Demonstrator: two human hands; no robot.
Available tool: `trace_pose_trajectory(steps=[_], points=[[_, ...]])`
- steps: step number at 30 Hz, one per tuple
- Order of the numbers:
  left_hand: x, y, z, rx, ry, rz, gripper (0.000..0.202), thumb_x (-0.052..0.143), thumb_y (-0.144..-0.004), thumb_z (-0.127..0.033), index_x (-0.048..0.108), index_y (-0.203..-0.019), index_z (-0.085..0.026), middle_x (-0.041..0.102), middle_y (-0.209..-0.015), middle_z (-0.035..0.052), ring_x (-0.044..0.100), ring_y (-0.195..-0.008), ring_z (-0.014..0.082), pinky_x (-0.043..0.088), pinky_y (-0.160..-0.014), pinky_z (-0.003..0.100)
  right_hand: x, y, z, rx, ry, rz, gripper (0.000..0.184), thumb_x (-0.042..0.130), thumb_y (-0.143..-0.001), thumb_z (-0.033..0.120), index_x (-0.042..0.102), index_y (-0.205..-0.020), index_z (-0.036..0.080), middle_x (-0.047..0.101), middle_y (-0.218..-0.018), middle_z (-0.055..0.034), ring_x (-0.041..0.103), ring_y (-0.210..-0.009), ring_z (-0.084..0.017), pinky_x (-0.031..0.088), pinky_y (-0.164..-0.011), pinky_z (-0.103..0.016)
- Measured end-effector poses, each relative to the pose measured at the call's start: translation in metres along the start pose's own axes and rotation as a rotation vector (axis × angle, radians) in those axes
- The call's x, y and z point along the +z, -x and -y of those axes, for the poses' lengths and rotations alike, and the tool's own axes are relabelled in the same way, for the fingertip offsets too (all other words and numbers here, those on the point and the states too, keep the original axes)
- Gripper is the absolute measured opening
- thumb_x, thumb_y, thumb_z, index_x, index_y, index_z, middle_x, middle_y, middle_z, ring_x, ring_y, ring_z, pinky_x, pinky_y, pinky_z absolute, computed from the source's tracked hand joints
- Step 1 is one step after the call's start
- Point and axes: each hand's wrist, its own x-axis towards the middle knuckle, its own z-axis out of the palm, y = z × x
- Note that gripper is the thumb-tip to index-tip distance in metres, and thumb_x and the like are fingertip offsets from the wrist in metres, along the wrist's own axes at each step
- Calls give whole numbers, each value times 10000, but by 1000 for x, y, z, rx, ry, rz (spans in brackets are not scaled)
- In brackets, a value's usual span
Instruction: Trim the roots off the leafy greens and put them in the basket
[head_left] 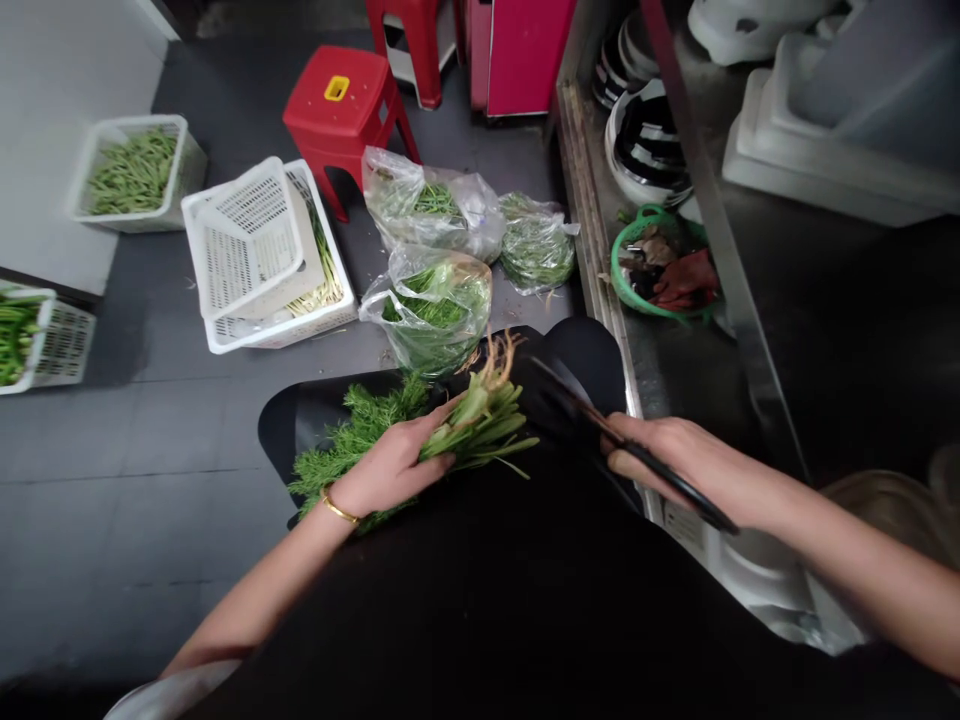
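Note:
My left hand (pixel 405 460) is closed around a bunch of dill (pixel 480 420) that lies across my dark-covered lap. Its feathery leaves spread to the left, while the pale stems and brownish roots (pixel 499 360) stick out past my fingers. In my right hand (pixel 660 450) is a knife (pixel 637 455) with a long black handle, its dark blade pointing at the root end. The blade is blurred and sits a little to the right of the stems, apparently apart from them. My right fingers wrap around the handle.
Plastic bags of greens (pixel 435 310) lie on the floor ahead. White baskets (pixel 281 335) with vegetables stand to the left, beside a red stool (pixel 337 100). At right, a metal-edged shelf (pixel 592 200) holds bowls (pixel 649 145) and a green basket (pixel 626 285).

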Motion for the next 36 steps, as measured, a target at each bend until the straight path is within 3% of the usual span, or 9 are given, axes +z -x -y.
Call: trace_pose_trajectory(steps=[6,11,18,25,31,36], points=[[0,1,12,-64,158,-13,408,415,-902,-307,515,-1266,-152,651,-1103,65,602,-920,212,459,-858,306,0,0,14,-38,138,74,366,332,-906,543,482,-859,213,601,-603,-22,617,-596,-200,311,-531,-269],[2,4,11,-33,103,-7,378,387,-912,-331,541,-1209,-154,653,-1045,68,592,-901,220,458,-860,338,-2,-13,23,-64,222,57,415,332,-900,576,500,-908,197,646,-657,-47,648,-644,-219,276,-523,-280],[3,2,1,4,0,-5,262,381,-911,-281,545,-1075,-157,629,-909,45,579,-801,177,464,-776,289,-7,-21,31,-81,255,82,428,326,-898,587,503,-882,197,647,-648,-48,659,-661,-235,249,-504,-285],[3,-1,-5,-17,-77,9,251,410,-891,-232,519,-1105,-160,625,-968,58,591,-855,183,457,-796,300,-6,-19,24,-74,210,103,424,330,-902,578,503,-914,192,661,-682,-54,663,-679,-234,283,-520,-280],[2,-3,-7,-139,44,-29,376,385,-908,-281,491,-1243,-147,637,-1026,66,595,-861,195,449,-854,326,-13,-2,15,-20,130,115,398,336,-901,568,505,-852,210,633,-644,-41,635,-615,-204,318,-525,-271],[4,-7,-5,-187,86,-30,459,384,-898,-295,428,-1334,-158,663,-1003,47,593,-838,201,441,-903,357,-11,5,28,-75,99,146,392,363,-896,555,534,-872,203,658,-666,-59,643,-622,-205,319,-518,-274]])
